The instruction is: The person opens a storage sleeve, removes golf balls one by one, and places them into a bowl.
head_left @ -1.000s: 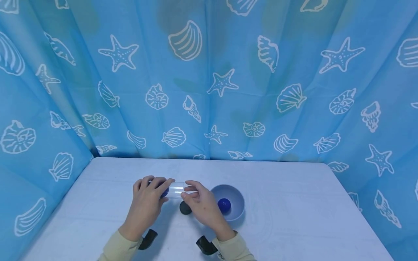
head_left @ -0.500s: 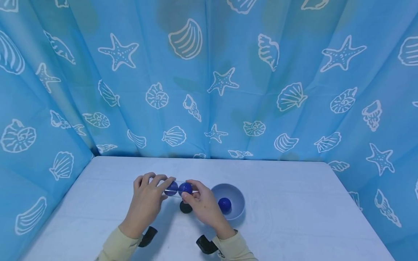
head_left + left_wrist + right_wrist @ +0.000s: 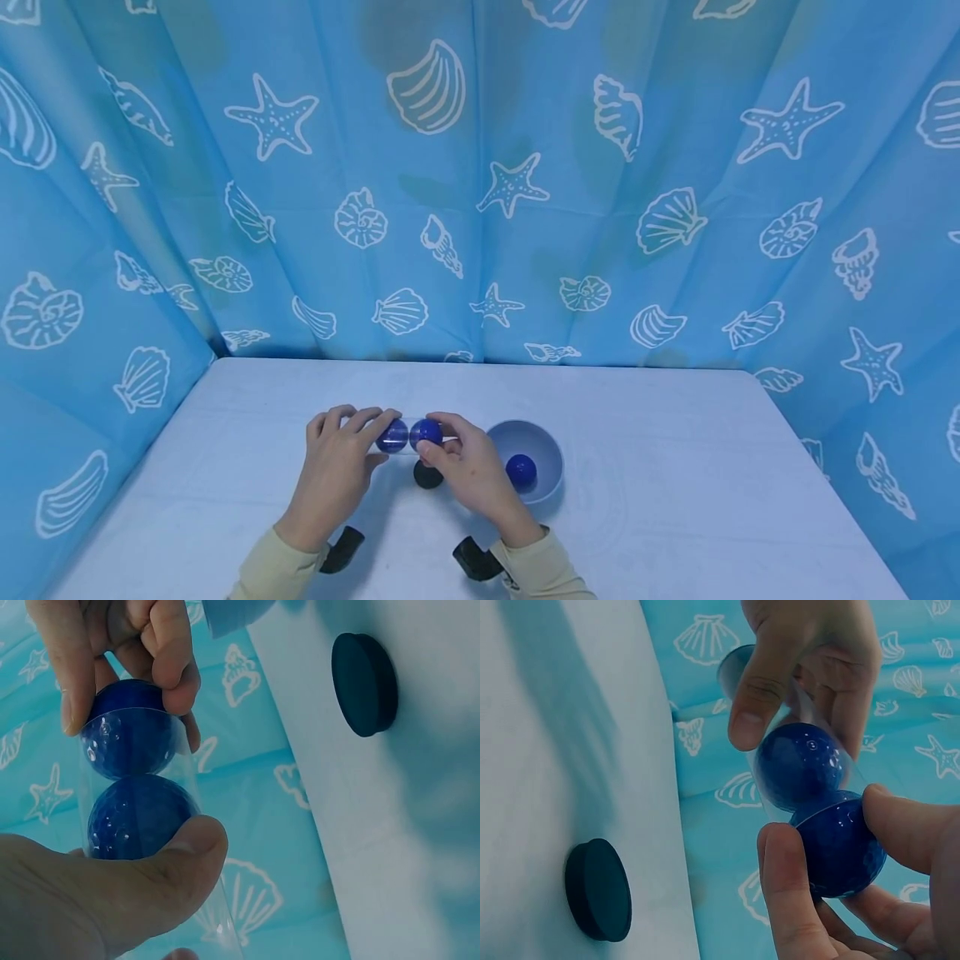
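Rightward along the clear tube (image 3: 221, 930), the outer ball (image 3: 426, 433) and the inner ball (image 3: 392, 436) had shifted since a second earlier, when blue showed only under the left hand (image 3: 330, 467). Nearest, pale sleeves (image 3: 277, 567) framed the work. That left hand wrapped thumb and fingers round the tube, while the right hand (image 3: 472, 475) pinched the outer ball, which sat partly past the rim. Moving it cleanly through the mouth seemed to call for a nearly level tube, a light pinch and a straight line along its length, since the loose-looking inner ball could have rolled after it. Between the hands, a black cap (image 3: 428, 475) lay on the white table (image 3: 660, 467); beside the right hand, a grey-blue bowl (image 3: 546, 450) held a third ball (image 3: 521, 472). Behind hung a shell-printed curtain (image 3: 315, 192).
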{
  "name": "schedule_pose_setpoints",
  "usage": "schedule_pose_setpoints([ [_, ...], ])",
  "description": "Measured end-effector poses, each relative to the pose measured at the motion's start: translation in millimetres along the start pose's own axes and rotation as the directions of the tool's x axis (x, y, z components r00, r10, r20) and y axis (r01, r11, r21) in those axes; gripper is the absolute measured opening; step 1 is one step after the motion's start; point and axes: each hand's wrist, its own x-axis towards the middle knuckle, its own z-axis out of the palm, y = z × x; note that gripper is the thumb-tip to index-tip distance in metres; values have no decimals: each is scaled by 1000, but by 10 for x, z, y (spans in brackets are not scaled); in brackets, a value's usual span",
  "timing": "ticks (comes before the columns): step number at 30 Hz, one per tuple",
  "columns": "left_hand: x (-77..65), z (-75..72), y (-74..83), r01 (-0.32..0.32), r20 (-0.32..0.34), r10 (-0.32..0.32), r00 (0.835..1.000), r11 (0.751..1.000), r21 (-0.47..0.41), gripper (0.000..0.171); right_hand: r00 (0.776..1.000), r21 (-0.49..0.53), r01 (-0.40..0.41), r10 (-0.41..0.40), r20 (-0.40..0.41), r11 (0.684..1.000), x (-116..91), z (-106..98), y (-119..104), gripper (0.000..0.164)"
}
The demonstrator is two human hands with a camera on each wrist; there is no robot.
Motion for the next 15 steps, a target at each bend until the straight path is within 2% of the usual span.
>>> schedule_pose_setpoints([
  [15,-5,29,-1,68,5,-67,998,996,-62,59,1000,-25,-22,22,-7,999,6,-80,-3,49],
])
